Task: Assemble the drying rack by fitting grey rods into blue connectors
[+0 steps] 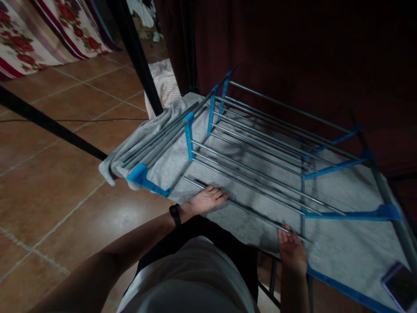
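A loose grey metal rod (254, 213) lies slantwise along the near edge of the cloth-covered table. My left hand (209, 199), a black band at its wrist, is closed over the rod near its left end. Toward the other end, my right hand (291, 248) grips the same rod from below, thumb and fingers around it. Just beyond stands a partly assembled rack (247, 174) of parallel metal rods between blue plastic brackets. One near blue bracket (148, 180) sticks out at the left, and another blue bracket (345, 287) runs along the right front edge.
Several loose rods (159, 139) lie bundled on the grey cloth (345, 187) at the left. A phone (400, 284) rests at the right corner. Black frame poles (137, 56) rise at the left above the tiled floor (71, 174). A dark curtain (293, 52) hangs behind.
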`<state>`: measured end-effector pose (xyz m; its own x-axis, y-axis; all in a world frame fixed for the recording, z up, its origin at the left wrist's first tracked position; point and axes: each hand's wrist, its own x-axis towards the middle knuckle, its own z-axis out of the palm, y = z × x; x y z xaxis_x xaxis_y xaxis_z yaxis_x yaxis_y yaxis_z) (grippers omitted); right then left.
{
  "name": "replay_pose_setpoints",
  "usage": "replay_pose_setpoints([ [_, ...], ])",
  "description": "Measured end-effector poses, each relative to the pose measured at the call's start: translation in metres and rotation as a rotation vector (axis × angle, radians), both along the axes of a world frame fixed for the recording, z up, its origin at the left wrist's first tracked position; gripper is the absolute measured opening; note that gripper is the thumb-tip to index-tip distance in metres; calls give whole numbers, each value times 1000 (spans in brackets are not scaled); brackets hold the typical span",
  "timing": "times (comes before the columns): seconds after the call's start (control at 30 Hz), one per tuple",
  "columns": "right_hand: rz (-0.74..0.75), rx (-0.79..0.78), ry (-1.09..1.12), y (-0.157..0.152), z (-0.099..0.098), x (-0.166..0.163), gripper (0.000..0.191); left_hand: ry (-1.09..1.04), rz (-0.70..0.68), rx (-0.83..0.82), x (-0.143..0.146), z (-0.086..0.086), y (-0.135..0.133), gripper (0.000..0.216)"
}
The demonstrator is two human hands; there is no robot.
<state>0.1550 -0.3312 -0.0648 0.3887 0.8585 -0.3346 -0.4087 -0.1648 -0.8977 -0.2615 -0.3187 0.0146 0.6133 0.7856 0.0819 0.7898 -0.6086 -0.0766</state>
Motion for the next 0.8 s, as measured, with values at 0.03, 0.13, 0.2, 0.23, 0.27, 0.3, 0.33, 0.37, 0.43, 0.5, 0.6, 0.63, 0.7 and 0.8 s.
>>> replay_pose_setpoints([
  [0.03, -42, -15, 3, 1, 2, -2, 5, -10, 2, -5, -2, -2, -1, 54],
  [0.13, -145, -58, 48, 3, 16, -14, 9, -75, 29, -43, -12, -15, -3, 56],
  [0.2, -165, -54, 89, 5, 30, -25, 13, -133, 58, -63, -23, -27, -2, 52],
  [0.23, -200, -37, 111, 6, 37, -30, 15, -165, 60, -62, -28, -32, 0, 49],
  [0.27, -225, -18, 133, 7, 44, -35, 17, -194, 41, -60, -33, -37, 2, 45],
  [0.3, -246, -1, 150, 9, 50, -39, 19, -228, 33, -41, -38, -41, 5, 42],
  [0.33, -254, 21, 165, 10, 56, -42, 20, -256, 23, -19, -41, -43, 8, 41],
  [0.37, -262, 41, 182, 12, 60, -44, 21, -269, 16, -8, -43, -43, 11, 40],
  [0.43, -288, 84, 205, 15, 68, -46, 22, -297, 24, 35, -45, -40, 16, 38],
  [0.5, -306, 116, 214, 16, 74, -47, 24, -304, 12, 64, -43, -33, 18, 37],
  [0.6, -303, 138, 208, 17, 82, -47, 28, -323, -8, 73, -39, -23, 19, 35],
  [0.63, -298, 139, 205, 17, 84, -47, 29, -336, -6, 70, -39, -21, 19, 35],
  [0.7, -296, 135, 205, 18, 90, -48, 31, -373, 7, 67, -40, -21, 18, 32],
  [0.8, -308, 137, 225, 19, 99, -50, 29, -413, 25, 50, -49, -33, 20, 28],
])
